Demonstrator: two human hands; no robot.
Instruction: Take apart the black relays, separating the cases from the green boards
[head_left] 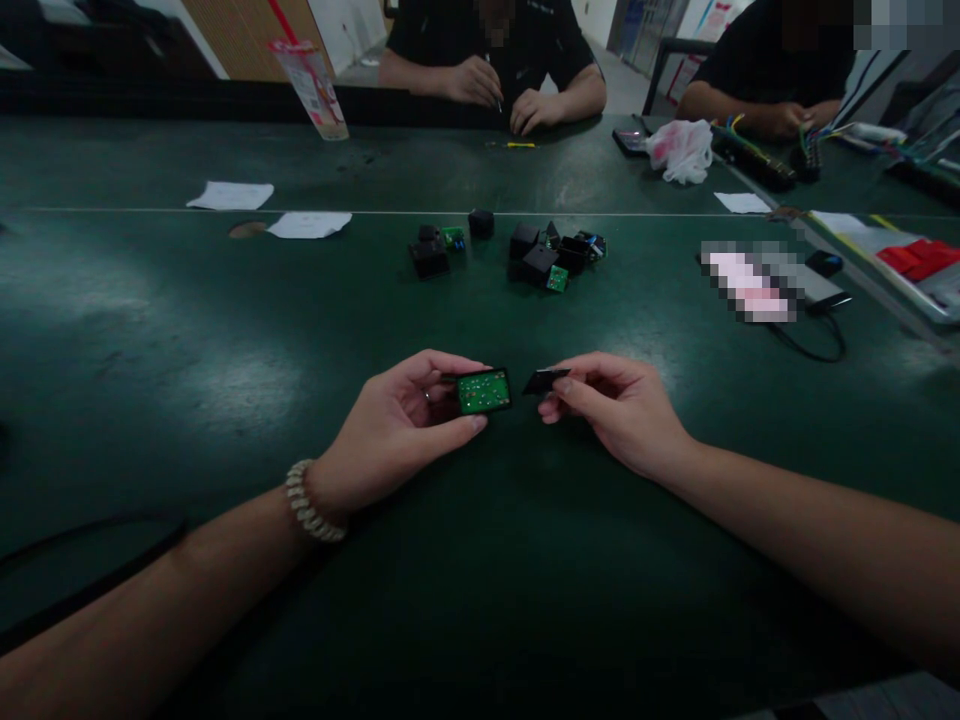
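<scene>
Between its thumb and fingers, my left hand (397,420) grips a small black case with a green circuit board (483,391) in its open face. The board's soldered side faces up toward me. A thin black cover (544,381) is pinched in my right hand (622,405), a short gap to the right of the case. Both hands are just above the green table (480,560). Beyond them lie a loose pile of black cases (540,262) with a few green boards, another black case (430,259) to the left, and a single black block (481,223).
White papers (309,225) lie at the back left, and a drink cup (311,90) stands beyond. A blurred phone-like item (750,285) with a black cable is at the right, near a plastic bag (680,150). Two people sit across the table; one person's hands (536,108) rest there.
</scene>
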